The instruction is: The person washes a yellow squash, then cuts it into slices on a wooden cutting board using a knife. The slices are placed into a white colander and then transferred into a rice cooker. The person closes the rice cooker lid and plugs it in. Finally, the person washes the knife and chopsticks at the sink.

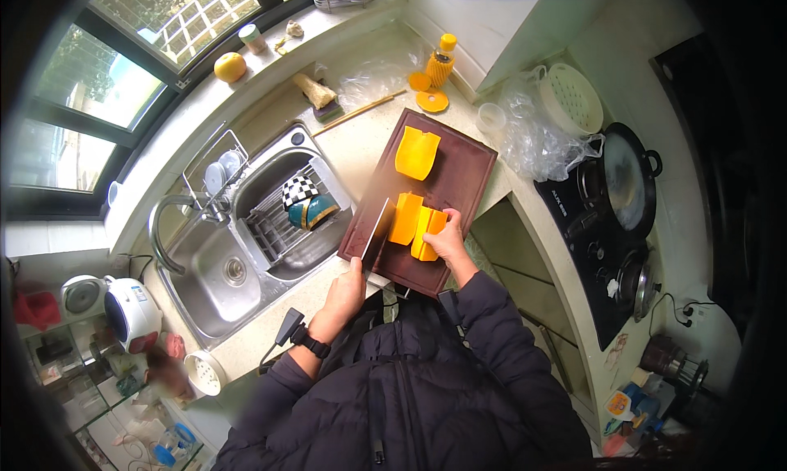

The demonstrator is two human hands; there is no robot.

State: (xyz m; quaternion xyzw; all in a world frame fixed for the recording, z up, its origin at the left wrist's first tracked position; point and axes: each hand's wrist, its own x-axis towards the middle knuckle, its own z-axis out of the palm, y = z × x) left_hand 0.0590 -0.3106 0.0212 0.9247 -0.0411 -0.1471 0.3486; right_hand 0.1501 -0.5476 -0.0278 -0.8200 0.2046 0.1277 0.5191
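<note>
My left hand [345, 289] grips a broad kitchen knife [377, 236], its blade upright over the lower left part of a dark red-brown wooden cutting board [464, 157]. My right hand [454, 245] holds thick orange slabs of what looks like pumpkin flesh [425, 237], thumb on the near side and fingers on the far side. Between those slabs and the blade, another orange piece [403, 217] rests on the board. Farther up lies a larger orange chunk [418, 154], apart from both hands. The knife's handle is mostly hidden in my left fist.
To the left is a double steel sink [215, 274] with bowls [310, 208] on a rack. Behind the board stand a yellow-capped bottle [441, 62] and orange round slices [432, 100]. A plastic bag [535, 133], a wok [627, 176] and a gas hob [569, 219] occupy the right.
</note>
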